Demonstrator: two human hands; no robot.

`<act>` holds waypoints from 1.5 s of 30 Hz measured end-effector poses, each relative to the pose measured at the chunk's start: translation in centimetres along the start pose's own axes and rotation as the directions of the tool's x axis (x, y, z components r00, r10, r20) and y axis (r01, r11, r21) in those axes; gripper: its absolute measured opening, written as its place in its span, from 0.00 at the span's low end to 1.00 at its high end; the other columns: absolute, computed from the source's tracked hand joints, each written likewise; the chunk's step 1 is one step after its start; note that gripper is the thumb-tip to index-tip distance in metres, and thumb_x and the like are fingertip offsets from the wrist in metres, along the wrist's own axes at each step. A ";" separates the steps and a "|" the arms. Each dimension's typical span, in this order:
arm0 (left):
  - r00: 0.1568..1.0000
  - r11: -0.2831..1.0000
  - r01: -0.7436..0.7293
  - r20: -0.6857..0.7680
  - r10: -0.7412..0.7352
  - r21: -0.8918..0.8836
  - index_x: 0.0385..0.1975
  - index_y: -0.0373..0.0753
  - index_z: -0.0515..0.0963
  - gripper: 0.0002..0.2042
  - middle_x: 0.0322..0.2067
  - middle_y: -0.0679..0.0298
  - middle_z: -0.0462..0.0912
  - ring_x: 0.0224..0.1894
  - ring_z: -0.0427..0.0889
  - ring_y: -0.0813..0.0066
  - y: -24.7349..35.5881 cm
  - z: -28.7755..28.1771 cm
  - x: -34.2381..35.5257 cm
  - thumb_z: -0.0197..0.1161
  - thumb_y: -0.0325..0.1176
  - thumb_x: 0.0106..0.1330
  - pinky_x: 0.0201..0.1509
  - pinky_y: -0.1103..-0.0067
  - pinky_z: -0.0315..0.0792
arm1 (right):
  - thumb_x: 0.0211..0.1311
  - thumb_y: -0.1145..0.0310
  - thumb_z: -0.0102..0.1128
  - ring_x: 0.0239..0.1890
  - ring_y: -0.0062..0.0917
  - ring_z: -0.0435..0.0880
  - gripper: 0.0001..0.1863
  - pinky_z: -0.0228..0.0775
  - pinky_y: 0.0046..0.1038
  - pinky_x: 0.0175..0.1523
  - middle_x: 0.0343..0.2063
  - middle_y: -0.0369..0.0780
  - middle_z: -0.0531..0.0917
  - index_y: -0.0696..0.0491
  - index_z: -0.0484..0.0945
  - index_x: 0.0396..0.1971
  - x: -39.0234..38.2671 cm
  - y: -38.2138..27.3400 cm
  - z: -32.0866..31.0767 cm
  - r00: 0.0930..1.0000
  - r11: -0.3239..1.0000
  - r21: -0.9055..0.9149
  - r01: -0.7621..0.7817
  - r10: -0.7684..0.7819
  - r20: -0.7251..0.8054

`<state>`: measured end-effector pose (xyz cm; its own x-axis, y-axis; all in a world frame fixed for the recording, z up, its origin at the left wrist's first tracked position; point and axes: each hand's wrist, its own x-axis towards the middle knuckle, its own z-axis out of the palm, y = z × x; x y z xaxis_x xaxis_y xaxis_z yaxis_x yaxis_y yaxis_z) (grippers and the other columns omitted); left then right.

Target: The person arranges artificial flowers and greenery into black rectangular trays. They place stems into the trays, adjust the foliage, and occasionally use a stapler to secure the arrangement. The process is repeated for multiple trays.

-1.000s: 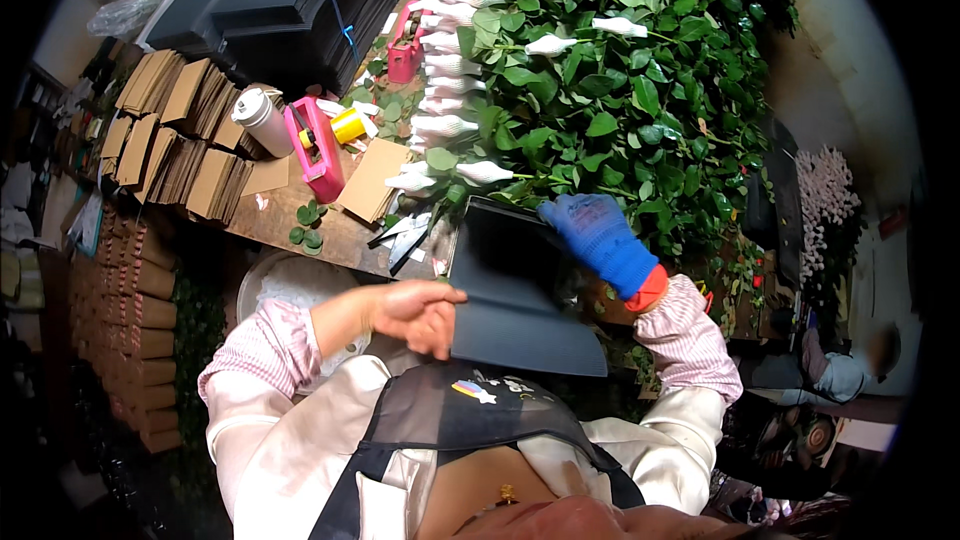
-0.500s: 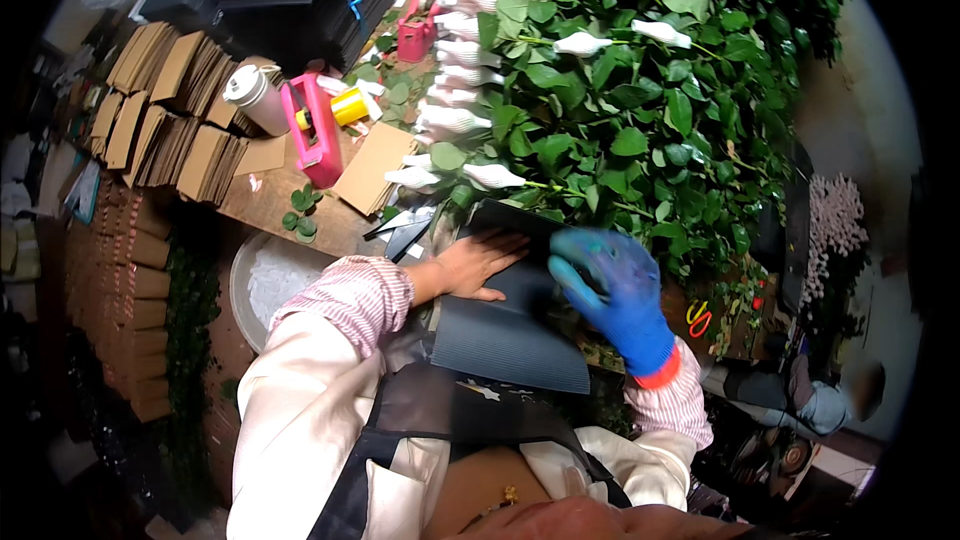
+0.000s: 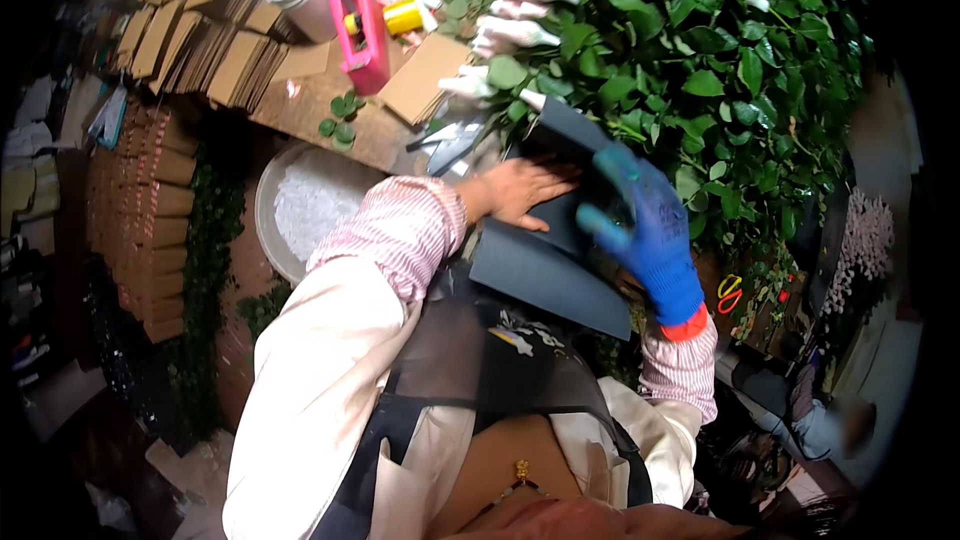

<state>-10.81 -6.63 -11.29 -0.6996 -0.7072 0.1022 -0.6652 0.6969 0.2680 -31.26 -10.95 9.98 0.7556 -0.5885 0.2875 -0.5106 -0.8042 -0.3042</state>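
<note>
A dark grey corrugated sheet (image 3: 545, 275) lies at the table's front edge, close to my apron. My bare left hand (image 3: 522, 190) is open and flat on it, with the fingers pointing right. Beyond that hand the sheet's far part (image 3: 572, 128) is raised and bent over. My right hand (image 3: 645, 215), in a blue glove, is at the raised part's right end, with thumb and fingers apart; whether the fingertips touch it I cannot tell. White net-sleeved flower heads (image 3: 525, 32) on leafy green stems (image 3: 690, 70) lie just behind the sheet.
Scissors with dark blades (image 3: 458, 150) and a brown cardboard piece (image 3: 425, 80) lie left of the sheet. Farther left stand a pink holder (image 3: 365, 50), a lidded cup (image 3: 300, 2) and cardboard stacks (image 3: 240, 65). A white tub (image 3: 290, 210) is below; red-yellow scissors (image 3: 730, 293) lie right.
The view has shifted, so the scene sits higher and further right. The sheet's far part has risen and bent over. My gloved hand has its fingers more spread; my left hand stays flat.
</note>
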 end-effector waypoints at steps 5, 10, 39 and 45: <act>0.991 0.997 -0.075 -0.107 0.076 0.013 0.73 0.36 0.58 0.46 0.75 0.55 0.57 0.78 0.52 0.60 -0.1 0.7 0.9 0.51 0.68 0.65 0.82 0.61 0.39 | 0.53 0.56 0.71 0.48 0.41 0.83 0.25 0.74 0.41 0.54 0.46 0.44 0.84 0.48 0.80 0.52 -6.1 -3.3 5.0 0.743 0.971 -0.146 -0.189 0.239 0.625; 0.972 0.994 -0.109 -0.213 0.103 -0.017 0.73 0.37 0.61 0.45 0.73 0.49 0.62 0.75 0.61 0.56 -0.8 1.9 0.4 0.52 0.68 0.65 0.79 0.62 0.49 | 0.53 0.59 0.70 0.46 0.40 0.83 0.22 0.76 0.40 0.51 0.44 0.41 0.85 0.45 0.82 0.49 -8.3 -3.0 6.5 0.925 0.993 -0.068 -0.093 0.112 0.362; 0.973 0.957 -0.116 -0.222 0.057 -0.264 0.72 0.43 0.63 0.38 0.71 0.55 0.65 0.71 0.66 0.53 0.5 0.1 -3.1 0.62 0.53 0.62 0.73 0.61 0.64 | 0.65 0.62 0.61 0.54 0.38 0.83 0.24 0.77 0.36 0.54 0.55 0.45 0.82 0.48 0.77 0.61 8.9 -8.6 9.6 0.963 0.939 0.254 0.231 -0.258 0.075; 0.958 0.929 0.160 0.279 -0.064 -0.334 0.70 0.42 0.65 0.34 0.70 0.54 0.67 0.71 0.68 0.53 0.9 0.6 -4.2 0.60 0.48 0.65 0.72 0.61 0.64 | 0.65 0.66 0.52 0.65 0.39 0.71 0.22 0.58 0.41 0.71 0.58 0.43 0.76 0.51 0.73 0.59 16.5 -5.6 28.3 0.985 0.880 -0.445 0.169 -0.170 0.037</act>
<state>-8.63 -2.96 -12.04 -0.7003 -0.6890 -0.1868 -0.6425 0.4943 0.5855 -4.27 -13.82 -9.25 0.8461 -0.4398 0.3013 -0.5042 -0.8436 0.1846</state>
